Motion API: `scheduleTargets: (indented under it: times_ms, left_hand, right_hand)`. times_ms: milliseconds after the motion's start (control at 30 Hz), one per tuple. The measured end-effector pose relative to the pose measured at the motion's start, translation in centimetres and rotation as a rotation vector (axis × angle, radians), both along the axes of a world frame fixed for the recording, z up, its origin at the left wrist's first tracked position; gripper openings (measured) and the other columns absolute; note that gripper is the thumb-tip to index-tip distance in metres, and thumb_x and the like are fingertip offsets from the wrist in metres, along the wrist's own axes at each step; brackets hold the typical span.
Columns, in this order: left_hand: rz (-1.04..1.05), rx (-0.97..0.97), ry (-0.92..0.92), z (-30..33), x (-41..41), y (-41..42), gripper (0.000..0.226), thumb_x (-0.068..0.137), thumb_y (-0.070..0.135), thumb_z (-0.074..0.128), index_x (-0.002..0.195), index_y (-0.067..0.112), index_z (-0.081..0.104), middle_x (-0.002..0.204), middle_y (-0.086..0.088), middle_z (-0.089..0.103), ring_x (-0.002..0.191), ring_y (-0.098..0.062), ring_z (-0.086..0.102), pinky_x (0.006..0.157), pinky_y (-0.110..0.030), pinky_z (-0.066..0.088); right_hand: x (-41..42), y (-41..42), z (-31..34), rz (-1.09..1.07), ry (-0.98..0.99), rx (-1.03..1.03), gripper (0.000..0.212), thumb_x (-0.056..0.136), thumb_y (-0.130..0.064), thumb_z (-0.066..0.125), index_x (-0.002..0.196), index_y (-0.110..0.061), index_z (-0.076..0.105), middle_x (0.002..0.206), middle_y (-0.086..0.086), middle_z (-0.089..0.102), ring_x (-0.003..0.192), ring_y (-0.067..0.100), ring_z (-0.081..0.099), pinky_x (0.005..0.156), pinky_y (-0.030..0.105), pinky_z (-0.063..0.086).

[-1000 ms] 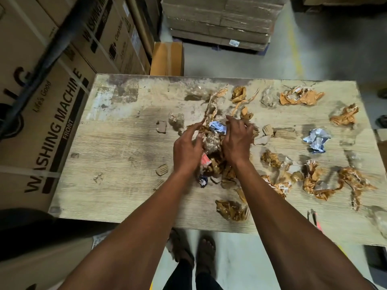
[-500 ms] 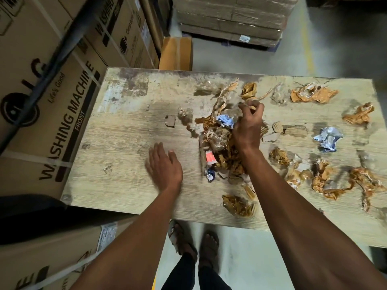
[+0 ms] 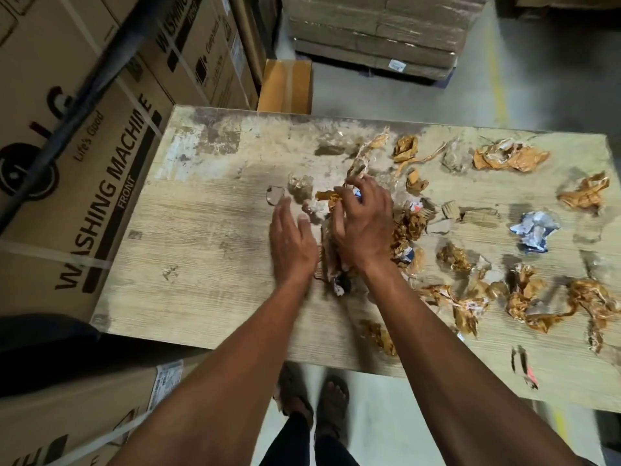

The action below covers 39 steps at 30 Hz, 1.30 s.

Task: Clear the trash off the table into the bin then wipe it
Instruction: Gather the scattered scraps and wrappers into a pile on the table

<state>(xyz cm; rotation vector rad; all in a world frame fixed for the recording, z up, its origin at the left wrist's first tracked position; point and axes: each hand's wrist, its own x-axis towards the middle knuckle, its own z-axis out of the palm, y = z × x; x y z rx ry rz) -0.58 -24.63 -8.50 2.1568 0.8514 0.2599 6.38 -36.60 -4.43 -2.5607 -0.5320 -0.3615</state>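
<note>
Brown crumpled wrappers heaped mid-tabletop, right hand curled gripping them, left hand flat, open, empty alongside.

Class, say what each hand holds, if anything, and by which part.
The right hand clutches the top of the trash pile. The left hand is open beside it, holding nothing.

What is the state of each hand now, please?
Left hand: open, flat, holding nothing.
Right hand: fingers curled over the pile of wrappers; a firm grip cannot be told.
</note>
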Motion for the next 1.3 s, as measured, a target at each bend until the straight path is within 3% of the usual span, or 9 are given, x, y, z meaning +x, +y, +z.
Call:
scheduleTargets:
  times_ms: [100, 267, 400, 567, 833, 967, 1100, 1167, 1300]
  left_hand:
    - [0.059, 0.114, 0.135, -0.5, 2.1, 3.9, 0.069, 0.114, 0.052, 0.032, 0.173, 0.026, 0.009, 0.182, 0.000, 0.011, 0.167, -0.023, 0.012, 0.135, -0.048, 0.014]
    - [-0.048, 0.034, 0.189, -1.7, 6.2, 5.5, 0.067, 0.114, 0.056, 0.023, 0.174, 0.028, 0.008, 0.182, 0.004, 0.003, 0.168, -0.018, -0.003, 0.135, -0.047, -0.005]
    - [-0.239, -0.110, 0.111, -1.3, 6.8, 2.4, 0.053, 0.117, 0.048, 0.031, 0.165, 0.031, 0.041, 0.175, 0.001, 0.033, 0.165, -0.024, 0.020, 0.135, -0.053, 0.015]
    - [-0.244, -0.123, -0.101, 0.9, 5.3, 1.4, 0.039, 0.115, 0.033, 0.045, 0.149, 0.026, 0.062, 0.143, 0.000, 0.069, 0.129, -0.017, 0.064, 0.111, -0.040, 0.052]
    - [-0.225, -0.010, -0.069, 2.6, 10.7, 4.0, 0.050, 0.108, 0.051, 0.041, 0.152, 0.031, 0.054, 0.157, 0.001, 0.054, 0.139, -0.023, 0.054, 0.114, -0.052, 0.048]
    - [-0.324, 0.067, 0.054, 2.5, 15.5, 3.9, 0.062, 0.109, 0.060, 0.039, 0.165, 0.032, 0.037, 0.175, 0.000, 0.033, 0.160, -0.026, 0.030, 0.129, -0.054, 0.029]
    - [-0.428, 0.053, 0.162, 1.5, 19.7, 3.2, 0.071, 0.110, 0.065, 0.038, 0.172, 0.035, 0.020, 0.181, 0.004, 0.013, 0.166, -0.025, 0.013, 0.133, -0.053, 0.018]
    - [-0.480, -0.019, 0.162, 0.7, 20.8, 2.6, 0.072, 0.108, 0.067, 0.036, 0.171, 0.036, 0.022, 0.181, 0.007, 0.014, 0.166, -0.021, 0.013, 0.132, -0.052, 0.019]
    - [-0.567, -0.114, 0.105, 0.0, 21.0, 1.2, 0.056, 0.111, 0.058, 0.040, 0.161, 0.034, 0.048, 0.170, 0.005, 0.043, 0.154, -0.020, 0.040, 0.128, -0.050, 0.034]
  right_hand:
    - [0.4, -0.8, -0.7, -0.042, 0.076, -0.210, 0.055, 0.104, -0.057, 0.041, 0.142, -0.022, 0.062, 0.157, 0.015, 0.053, 0.152, 0.036, 0.041, 0.127, 0.063, 0.024]
    - [0.5, -1.2, -2.2, -0.031, 0.238, -0.279, 0.067, 0.103, -0.059, 0.025, 0.160, -0.028, 0.043, 0.170, 0.014, 0.036, 0.158, 0.035, 0.031, 0.128, 0.062, 0.023]
    - [0.3, -1.2, -2.5, -0.042, 0.272, -0.250, 0.060, 0.108, -0.050, 0.038, 0.163, -0.024, 0.038, 0.171, 0.014, 0.034, 0.156, 0.034, 0.034, 0.129, 0.057, 0.021]
    - [0.6, -1.1, -1.8, -0.067, 0.202, -0.186, 0.054, 0.108, -0.051, 0.039, 0.154, -0.024, 0.050, 0.157, 0.011, 0.051, 0.142, 0.031, 0.048, 0.119, 0.055, 0.037]
    - [5.7, -2.1, 1.1, -0.183, 0.131, 0.068, 0.045, 0.105, -0.041, 0.036, 0.126, -0.016, 0.067, 0.127, 0.010, 0.063, 0.112, 0.026, 0.057, 0.095, 0.049, 0.052]
    - [10.3, -3.6, 0.7, -0.260, 0.250, 0.020, 0.048, 0.110, -0.047, 0.043, 0.143, -0.016, 0.056, 0.148, 0.015, 0.055, 0.133, 0.032, 0.053, 0.114, 0.056, 0.045]
    - [15.1, -5.6, -0.7, -0.258, 0.386, -0.068, 0.063, 0.112, -0.053, 0.039, 0.165, -0.020, 0.036, 0.175, 0.015, 0.025, 0.161, 0.037, 0.023, 0.130, 0.060, 0.018]
    - [17.2, -6.4, -2.4, -0.241, 0.476, -0.078, 0.067, 0.113, -0.056, 0.034, 0.170, -0.021, 0.026, 0.179, 0.012, 0.015, 0.165, 0.036, 0.013, 0.131, 0.060, 0.011]
    - [17.6, -7.0, -4.4, -0.172, 0.529, 0.022, 0.056, 0.114, -0.045, 0.034, 0.161, -0.016, 0.040, 0.156, 0.016, 0.049, 0.145, 0.035, 0.044, 0.122, 0.055, 0.036]
